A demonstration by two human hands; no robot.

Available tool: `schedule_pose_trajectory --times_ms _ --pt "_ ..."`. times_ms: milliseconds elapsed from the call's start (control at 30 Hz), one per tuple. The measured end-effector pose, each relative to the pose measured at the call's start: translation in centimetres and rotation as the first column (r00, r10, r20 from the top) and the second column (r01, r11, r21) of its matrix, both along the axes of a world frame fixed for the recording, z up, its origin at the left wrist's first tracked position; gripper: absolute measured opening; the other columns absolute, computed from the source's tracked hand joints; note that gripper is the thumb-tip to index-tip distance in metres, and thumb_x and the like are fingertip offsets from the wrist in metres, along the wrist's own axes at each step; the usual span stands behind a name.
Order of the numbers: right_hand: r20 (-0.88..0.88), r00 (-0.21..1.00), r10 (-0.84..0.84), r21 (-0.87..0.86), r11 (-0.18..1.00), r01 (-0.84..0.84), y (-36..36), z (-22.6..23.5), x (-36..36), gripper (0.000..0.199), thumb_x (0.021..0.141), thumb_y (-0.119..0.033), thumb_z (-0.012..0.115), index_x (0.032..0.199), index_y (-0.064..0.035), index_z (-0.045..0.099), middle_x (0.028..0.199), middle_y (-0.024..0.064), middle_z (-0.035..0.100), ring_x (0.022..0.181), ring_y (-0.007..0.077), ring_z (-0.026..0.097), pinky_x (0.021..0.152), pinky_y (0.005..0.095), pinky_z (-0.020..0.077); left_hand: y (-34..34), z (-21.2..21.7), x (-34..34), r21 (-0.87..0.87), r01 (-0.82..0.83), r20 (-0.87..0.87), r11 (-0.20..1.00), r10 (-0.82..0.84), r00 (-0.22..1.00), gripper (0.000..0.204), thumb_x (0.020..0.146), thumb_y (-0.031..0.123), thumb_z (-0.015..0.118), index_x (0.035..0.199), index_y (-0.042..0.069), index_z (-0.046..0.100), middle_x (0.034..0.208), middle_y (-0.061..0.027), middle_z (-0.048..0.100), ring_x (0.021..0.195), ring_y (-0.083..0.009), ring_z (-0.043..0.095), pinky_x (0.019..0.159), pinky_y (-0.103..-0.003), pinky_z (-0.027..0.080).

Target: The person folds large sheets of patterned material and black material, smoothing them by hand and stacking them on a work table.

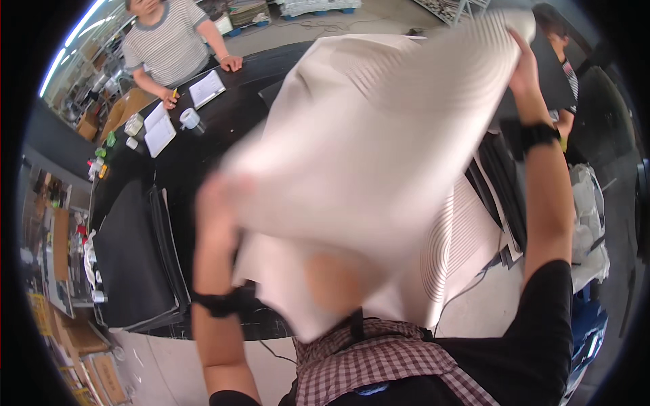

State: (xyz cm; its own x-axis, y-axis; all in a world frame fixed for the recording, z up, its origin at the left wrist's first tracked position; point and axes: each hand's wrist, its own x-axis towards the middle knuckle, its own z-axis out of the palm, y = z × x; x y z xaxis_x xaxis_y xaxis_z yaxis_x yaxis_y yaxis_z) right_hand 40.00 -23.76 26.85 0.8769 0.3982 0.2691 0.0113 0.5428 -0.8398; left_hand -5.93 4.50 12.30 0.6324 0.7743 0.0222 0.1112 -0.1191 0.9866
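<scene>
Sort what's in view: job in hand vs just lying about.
Job in hand:
pale sheet, held up
right hand, gripping its edge
left hand, blurred at its edge

Apparently lying about:
dark sheets at left, role unclear
white roll
small green items, upper left

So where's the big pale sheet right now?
Head view, centre: the pale sheet is held up between the left hand and the right hand, hiding part of the black table.
</scene>
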Motion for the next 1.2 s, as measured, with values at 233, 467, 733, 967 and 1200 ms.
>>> schedule_pose_trajectory --times_ms 233,467,733,967,1200 --pt "0.230 0.928 0.294 -0.414 0.892 -0.180 4.9 -2.0 5.2 0.032 0.089 -0.023 0.049 0.115 -0.0038 0.053 0.096 0.0051 0.062 0.081 0.0158 0.059 0.082 0.0284 0.0459 18.0 2.9 -1.9 0.600 -0.170 0.020 0.781 0.198 0.980 0.034 0.086 0.018 0.058 0.115 0.001 0.056 0.086 -0.0014 0.063 0.071 -0.0055 0.053 0.066 -0.021 0.043" --pt "0.549 0.788 0.279 -0.827 0.046 0.561 -15.4 -23.0 -2.7 0.021 0.082 -0.027 0.053 0.078 -0.0093 0.063 0.067 0.0072 0.060 0.059 0.0190 0.059 0.052 0.0287 0.0473 12.9 -11.8 -9.8 0.492 0.147 -0.369 0.858 0.053 0.928 0.056 0.076 0.005 0.060 0.129 0.007 0.043 0.124 -0.0152 0.050 0.107 -0.0242 0.053 0.090 -0.031 0.040" --pt "0.279 0.917 -0.286 -0.900 -0.412 0.145 -28.2 -35.6 -20.8 0.080 0.068 -0.042 0.070 0.120 0.0103 0.039 0.108 0.0266 0.055 0.104 0.0356 0.054 0.087 0.0393 0.0449 8.0 -27.1 -21.7 0.719 0.096 -0.657 0.689 0.627 0.419 0.088 0.066 0.045 0.071 0.132 0.003 0.030 0.122 -0.0257 0.041 0.111 -0.0380 0.044 0.095 -0.047 0.034" --pt "-0.176 0.643 -0.746 -0.964 0.263 0.041 -28.5 -34.7 -22.1 0.068 0.066 -0.035 0.075 0.111 0.0076 0.047 0.090 0.0174 0.060 0.082 0.0231 0.060 0.067 0.0306 0.0485 10.4 -24.1 -17.2 0.310 -0.594 -0.748 0.742 0.576 0.328 0.083 0.067 0.047 0.072 0.124 -0.004 0.039 0.110 -0.0226 0.049 0.097 -0.0328 0.056 0.080 -0.044 0.048" --pt "0.519 0.811 -0.270 -0.780 -0.538 0.320 -24.8 -33.5 -22.6 0.073 0.066 -0.035 0.075 0.123 -0.0042 0.042 0.110 0.0192 0.053 0.113 0.0315 0.041 0.083 0.0383 0.0457 11.2 -22.9 -19.7 -0.279 -0.673 -0.601 0.685 0.422 0.679 0.043 0.076 0.046 0.065 0.092 0.007 0.057 0.078 -0.0019 0.057 0.058 -0.0130 0.051 0.048 -0.026 0.041"
